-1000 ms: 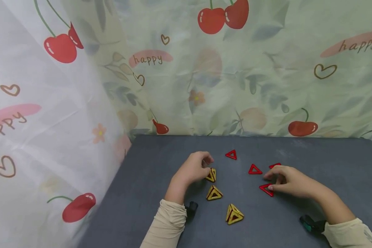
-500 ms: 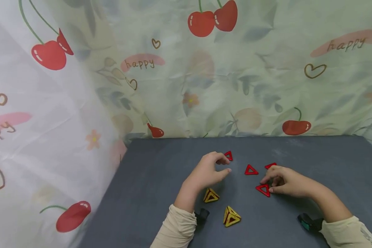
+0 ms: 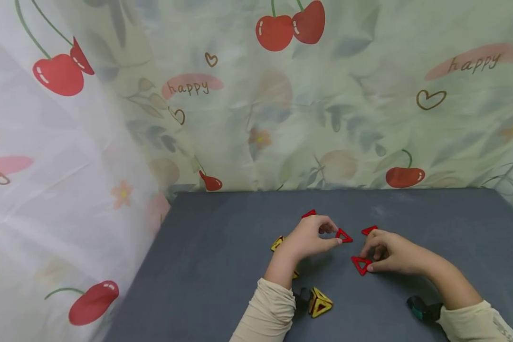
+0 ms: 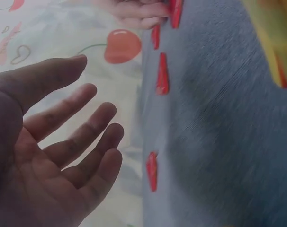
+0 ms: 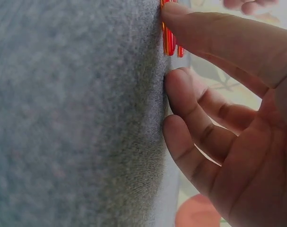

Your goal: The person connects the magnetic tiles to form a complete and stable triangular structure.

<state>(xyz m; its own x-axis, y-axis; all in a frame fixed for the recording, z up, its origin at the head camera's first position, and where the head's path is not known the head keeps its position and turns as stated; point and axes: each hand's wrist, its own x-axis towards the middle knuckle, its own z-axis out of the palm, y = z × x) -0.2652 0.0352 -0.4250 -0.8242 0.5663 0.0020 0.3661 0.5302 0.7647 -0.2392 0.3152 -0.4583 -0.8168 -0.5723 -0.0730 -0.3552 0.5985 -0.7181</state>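
My left hand (image 3: 312, 237) reaches over the table, its thumb and fingers spread apart around nothing. Its thumb tip overlaps the edge of a flat red triangle frame (image 3: 345, 235) in the head view; the left wrist view shows a gap between hand (image 4: 53, 137) and red pieces. At the right, my right hand (image 3: 391, 251) rests low with bent fingers, its thumb touching the corner of another red triangle frame (image 3: 360, 265). In the right wrist view, the thumb (image 5: 219, 38) covers part of that red piece (image 5: 168, 40), and the other fingertips are below it.
Another red triangle (image 3: 369, 230) lies behind the right hand, and one more (image 3: 308, 213) behind the left. A gold-and-red pyramid (image 3: 320, 303) stands near the front; two other gold pieces, one of them (image 3: 277, 243) behind the left wrist, are partly hidden. Patterned curtain (image 3: 239, 95) borders the dark table (image 3: 222, 266).
My left hand has left the gold piece and moved right, across to the middle red triangle. By the right thumb, the red triangle has turned slightly; the right hand stays nearly in place.
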